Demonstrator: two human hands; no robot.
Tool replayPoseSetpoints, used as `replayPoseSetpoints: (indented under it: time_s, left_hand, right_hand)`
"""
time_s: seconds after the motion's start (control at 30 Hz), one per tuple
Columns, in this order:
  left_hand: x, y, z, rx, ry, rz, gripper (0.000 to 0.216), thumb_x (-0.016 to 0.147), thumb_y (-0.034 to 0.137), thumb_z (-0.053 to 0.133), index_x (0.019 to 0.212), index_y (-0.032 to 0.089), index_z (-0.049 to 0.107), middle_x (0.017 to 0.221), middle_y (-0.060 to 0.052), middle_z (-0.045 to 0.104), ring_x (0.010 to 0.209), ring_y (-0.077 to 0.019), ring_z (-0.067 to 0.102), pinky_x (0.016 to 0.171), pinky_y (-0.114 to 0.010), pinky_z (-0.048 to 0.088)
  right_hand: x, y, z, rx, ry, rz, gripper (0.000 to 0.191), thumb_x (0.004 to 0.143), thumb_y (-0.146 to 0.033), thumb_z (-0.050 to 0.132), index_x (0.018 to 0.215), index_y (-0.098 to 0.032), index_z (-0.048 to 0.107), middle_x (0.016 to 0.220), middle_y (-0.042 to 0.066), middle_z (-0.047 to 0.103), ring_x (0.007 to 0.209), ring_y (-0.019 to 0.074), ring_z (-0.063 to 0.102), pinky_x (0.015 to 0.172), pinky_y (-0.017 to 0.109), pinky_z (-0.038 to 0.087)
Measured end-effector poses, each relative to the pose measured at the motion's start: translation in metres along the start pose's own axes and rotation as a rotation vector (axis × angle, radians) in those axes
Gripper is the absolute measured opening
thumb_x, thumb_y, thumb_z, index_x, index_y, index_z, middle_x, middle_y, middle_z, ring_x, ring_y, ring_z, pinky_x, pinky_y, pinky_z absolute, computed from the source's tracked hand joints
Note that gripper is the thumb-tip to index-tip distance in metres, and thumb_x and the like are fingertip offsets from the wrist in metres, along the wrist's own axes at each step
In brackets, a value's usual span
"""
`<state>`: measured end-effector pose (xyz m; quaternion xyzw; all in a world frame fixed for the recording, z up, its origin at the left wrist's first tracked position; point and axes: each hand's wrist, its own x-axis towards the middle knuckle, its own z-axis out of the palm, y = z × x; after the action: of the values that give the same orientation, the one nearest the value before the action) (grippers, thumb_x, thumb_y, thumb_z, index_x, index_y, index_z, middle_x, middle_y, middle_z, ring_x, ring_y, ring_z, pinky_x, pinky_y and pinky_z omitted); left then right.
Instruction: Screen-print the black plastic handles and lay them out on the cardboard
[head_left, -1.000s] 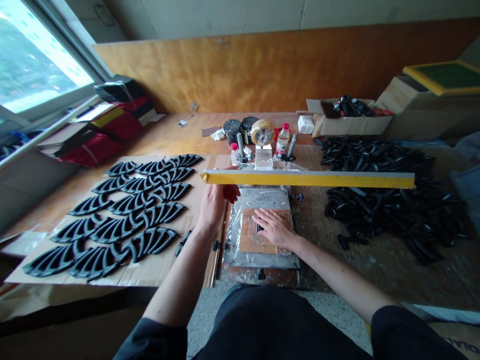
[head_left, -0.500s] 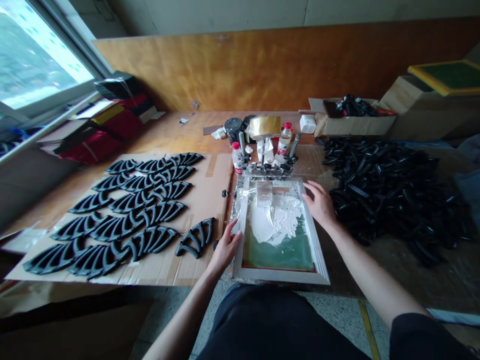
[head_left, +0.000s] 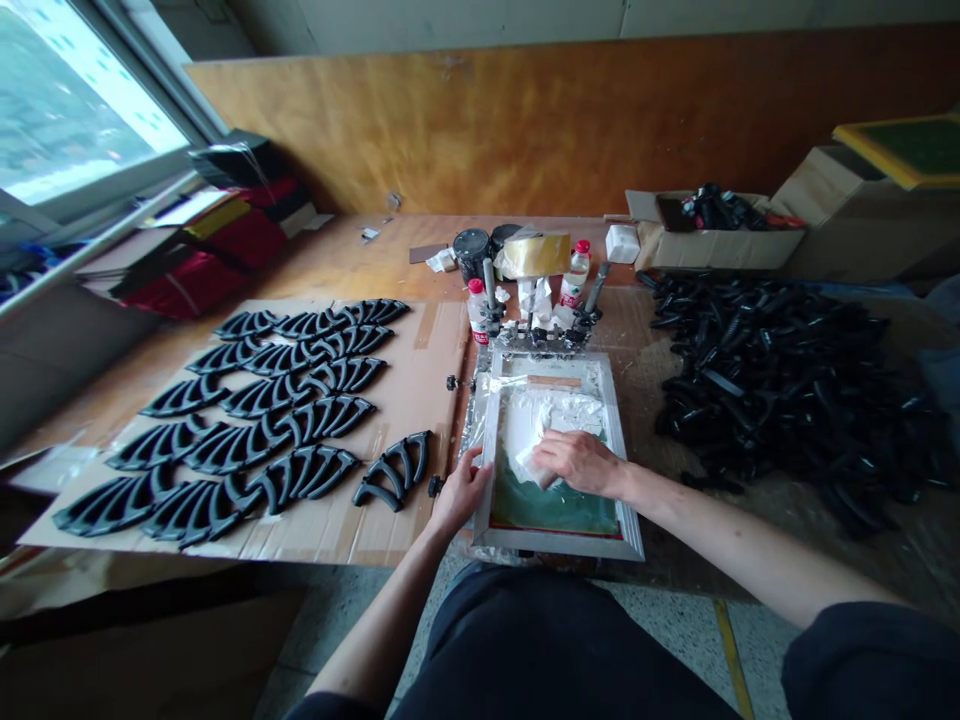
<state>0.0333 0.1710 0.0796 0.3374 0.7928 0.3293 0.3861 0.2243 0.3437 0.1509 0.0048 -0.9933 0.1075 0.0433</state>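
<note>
A screen printing frame (head_left: pixel 631 535) with a green mesh (head_left: pixel 555 510) lies in front of me, white ink (head_left: pixel 577 410) spread over its upper part. My right hand (head_left: pixel 581 462) is closed around a small pale scraper (head_left: pixel 534 470) on the mesh, at the lower edge of the ink; fingers partly hide it. At the frame's left side rail, my left hand (head_left: pixel 463 490) has its thumb and fingers on the edge. A clamp assembly (head_left: pixel 536 335) holds the frame's far end.
Black curved ribbed parts (head_left: pixel 240 435) lie in rows on cardboard (head_left: pixel 427 350) at left, one apart near the frame. A heap of black parts (head_left: pixel 772 390) covers the right. Behind the clamps stand red-capped bottles (head_left: pixel 575 275), black tubs (head_left: pixel 471 255) and a tape roll (head_left: pixel 536 255).
My right hand has moved from the frame's right rail onto the mesh and taken hold of the scraper, which has come toward me through the ink. The left hand stays at the left rail.
</note>
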Motion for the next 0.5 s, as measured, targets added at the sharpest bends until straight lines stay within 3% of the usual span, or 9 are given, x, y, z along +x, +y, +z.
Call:
replayPoseSetpoints:
  time_s: [0.13,0.23,0.33,0.5]
  left_hand:
    - [-0.001,0.0,0.001,-0.013,0.023,-0.005,0.052,0.086,0.057,0.045,0.124,0.024,0.052,0.08,-0.002,0.065,0.071,-0.0181,0.06,0.061,-0.025,0.041]
    - [-0.003,0.004,0.0,-0.035,0.042,-0.019,0.052,0.083,0.056,0.05,0.122,0.023,0.055,0.08,-0.002,0.065,0.071,-0.0185,0.06,0.061,-0.026,0.041]
    - [-0.006,0.009,-0.002,-0.074,0.046,-0.041,0.052,0.08,0.055,0.054,0.121,0.023,0.056,0.078,-0.002,0.065,0.07,-0.0188,0.06,0.062,-0.026,0.042]
    - [-0.009,0.016,-0.005,-0.138,0.032,-0.052,0.051,0.079,0.052,0.056,0.12,0.023,0.057,0.074,-0.002,0.065,0.066,-0.0177,0.059,0.059,-0.026,0.042]
  right_hand:
    - [-0.001,0.007,-0.009,0.103,-0.021,0.02,0.014,0.079,-0.008,0.058,0.078,-0.021,0.064,0.076,0.0,0.063,0.078,0.0162,0.056,0.063,0.025,0.037]
    - [0.008,0.005,-0.002,0.069,0.105,0.127,0.016,0.079,-0.007,0.057,0.081,-0.021,0.064,0.081,0.001,0.065,0.083,0.0181,0.055,0.066,0.026,0.038]
    - [0.003,-0.005,0.011,0.017,0.19,0.104,0.017,0.083,-0.007,0.053,0.087,-0.018,0.065,0.088,0.005,0.066,0.088,0.0204,0.054,0.068,0.028,0.04]
    - [0.001,-0.002,0.005,0.128,0.147,0.105,0.01,0.084,-0.015,0.062,0.089,-0.021,0.067,0.081,0.001,0.065,0.083,0.0182,0.056,0.068,0.027,0.043]
